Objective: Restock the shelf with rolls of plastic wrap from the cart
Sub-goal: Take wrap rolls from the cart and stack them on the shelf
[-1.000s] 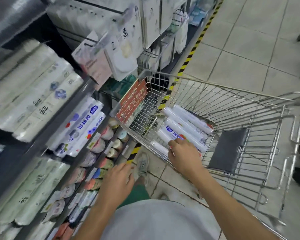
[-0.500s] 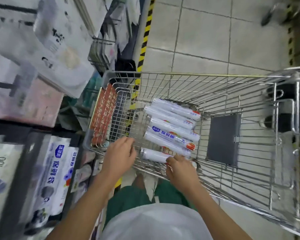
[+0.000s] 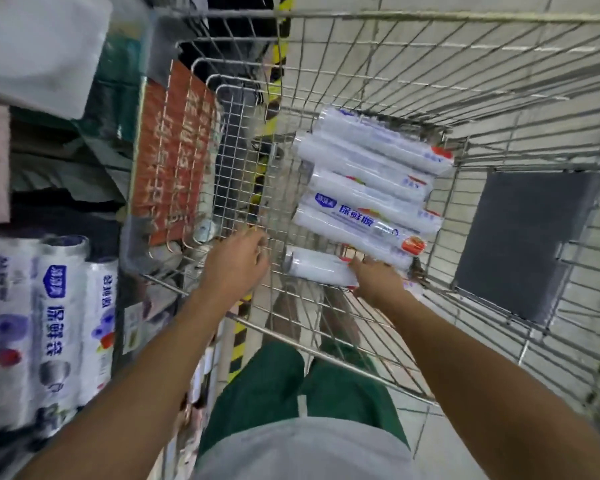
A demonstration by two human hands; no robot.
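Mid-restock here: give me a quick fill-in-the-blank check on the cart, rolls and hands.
The nearest roll is touched by the ____ hand.
The left hand is inside the cart but touches no ____.
The flat panel beside the rolls is ____.
The person's trousers are ____.
Missing: right; roll; grey; green.

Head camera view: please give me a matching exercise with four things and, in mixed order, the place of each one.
1 left hand; 2 right hand; 3 orange sign; 4 grey flap.
a right end of the cart; b on the nearest roll; c left wall of the cart; d over the wire floor, holding nothing.
Pairs: 1-d; 2-b; 3-c; 4-a.
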